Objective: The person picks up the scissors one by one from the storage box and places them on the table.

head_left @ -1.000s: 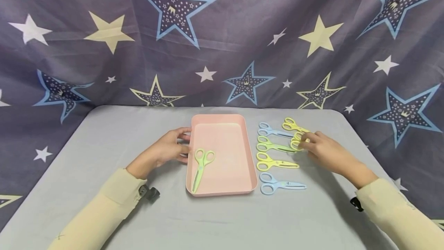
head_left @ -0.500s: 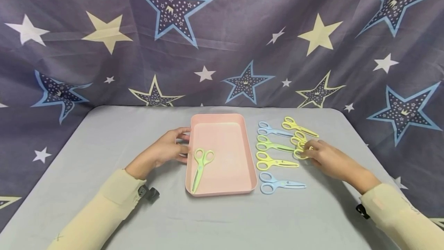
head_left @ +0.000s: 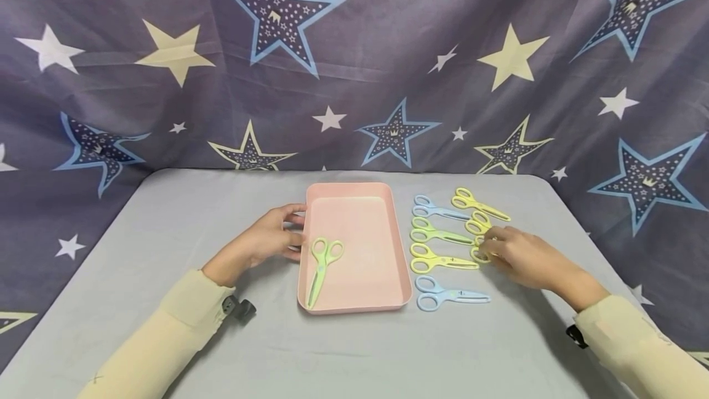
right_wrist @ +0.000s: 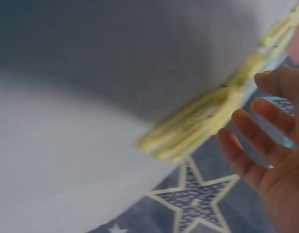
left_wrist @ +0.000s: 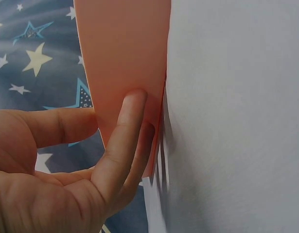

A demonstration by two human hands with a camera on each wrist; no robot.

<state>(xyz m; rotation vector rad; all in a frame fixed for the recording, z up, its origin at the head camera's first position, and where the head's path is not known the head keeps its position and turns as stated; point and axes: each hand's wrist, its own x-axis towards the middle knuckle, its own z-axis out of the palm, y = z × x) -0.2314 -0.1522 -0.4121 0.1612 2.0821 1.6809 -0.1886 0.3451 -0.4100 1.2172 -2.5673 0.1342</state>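
In the head view my left hand (head_left: 270, 237) rests against the left wall of a pink tray (head_left: 354, 308); the left wrist view has its fingertips touching the tray's outer side. Green scissors (head_left: 320, 270) lie inside the tray at its lower left. Over on the right, my right hand (head_left: 523, 256) is low above yellow scissors (head_left: 479, 255), covering their blades. The right wrist view shows its fingers loosely extended beside blurred yellow scissors (right_wrist: 198, 121), with no grip visible. Another yellow pair (head_left: 479, 221) lies right behind, handles partly showing.
A column of scissors stands right of the tray: blue (head_left: 440, 209), green (head_left: 441, 234), yellow (head_left: 443, 259) and blue (head_left: 451, 294). Farther back lies one more yellow pair (head_left: 480, 204). A star-patterned curtain (head_left: 354, 66) hangs behind the grey table (head_left: 354, 356).
My right hand has moved toward the near side, and one yellow pair of scissors has shifted the same way, separating from the yellow pair behind it. The left hand and tray stay put.
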